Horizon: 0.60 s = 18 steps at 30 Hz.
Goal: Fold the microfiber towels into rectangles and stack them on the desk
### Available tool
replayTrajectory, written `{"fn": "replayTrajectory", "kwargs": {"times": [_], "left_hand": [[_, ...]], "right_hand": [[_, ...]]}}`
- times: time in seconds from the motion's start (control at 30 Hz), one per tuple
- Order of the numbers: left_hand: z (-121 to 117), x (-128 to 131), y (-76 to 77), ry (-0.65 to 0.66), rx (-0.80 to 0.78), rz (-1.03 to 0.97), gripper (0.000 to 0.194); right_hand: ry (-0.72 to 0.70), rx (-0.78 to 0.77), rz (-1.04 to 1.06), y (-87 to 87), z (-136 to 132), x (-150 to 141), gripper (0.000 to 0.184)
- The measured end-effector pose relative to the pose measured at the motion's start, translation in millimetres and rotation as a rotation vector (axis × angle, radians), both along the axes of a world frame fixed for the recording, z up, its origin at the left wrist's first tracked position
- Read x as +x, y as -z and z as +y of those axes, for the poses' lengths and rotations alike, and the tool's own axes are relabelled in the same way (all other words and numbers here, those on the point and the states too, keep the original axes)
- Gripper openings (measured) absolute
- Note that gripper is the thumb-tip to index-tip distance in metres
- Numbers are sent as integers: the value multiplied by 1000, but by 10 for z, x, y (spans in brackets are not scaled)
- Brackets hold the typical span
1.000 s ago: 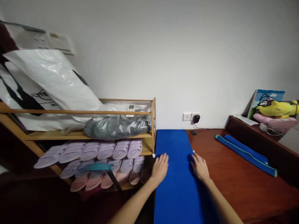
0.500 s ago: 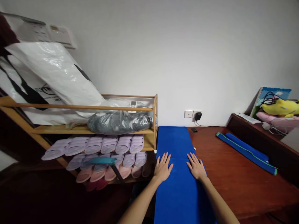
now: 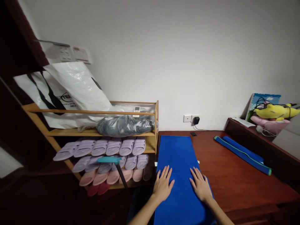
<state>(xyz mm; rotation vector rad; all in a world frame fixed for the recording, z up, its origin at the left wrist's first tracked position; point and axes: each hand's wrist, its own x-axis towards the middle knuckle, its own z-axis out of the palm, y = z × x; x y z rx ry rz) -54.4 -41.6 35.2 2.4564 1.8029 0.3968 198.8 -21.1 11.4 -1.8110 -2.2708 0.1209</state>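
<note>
A long strip of folded blue cloth (image 3: 177,150) lies flat along the left edge of the reddish-brown desk (image 3: 234,184). On its left side rests my left hand (image 3: 163,184), palm down with the fingers spread. My right hand (image 3: 201,185) lies flat on the cloth's right edge, its fingers also apart. Neither hand grips anything. Small white tags show at both edges of the cloth, a little beyond my fingertips. Further right on the desk is a narrow folded blue piece with green trim (image 3: 242,154).
Left of the desk stands a wooden shoe rack (image 3: 100,111) with several slippers (image 3: 100,147), a white bag (image 3: 77,84) and a plastic-wrapped bundle (image 3: 126,125). A teal-topped black stick (image 3: 122,175) leans before it. A yellow plush toy (image 3: 273,111) sits on the right ledge.
Both hands have slid toward me along the cloth, and the cloth's far end now lies nearer, away from the wall. The view has shifted slightly.
</note>
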Motion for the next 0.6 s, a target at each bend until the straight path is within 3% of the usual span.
{"fn": "replayTrajectory", "kwargs": {"times": [0.17, 0.3, 0.43, 0.6], "left_hand": [[-505, 14, 50, -10, 20, -42, 52], [-729, -16, 41, -12, 3, -113, 49], [-712, -106, -86, -100, 2, -159, 39], [-544, -230, -319, -82, -87, -204, 27]], "right_hand": [[27, -2, 18, 4, -510, 26, 57], [8, 24, 80, 22, -730, 114, 55], [16, 76, 258, 101, -725, 320, 49], [206, 131, 316, 218, -612, 542, 48]]}}
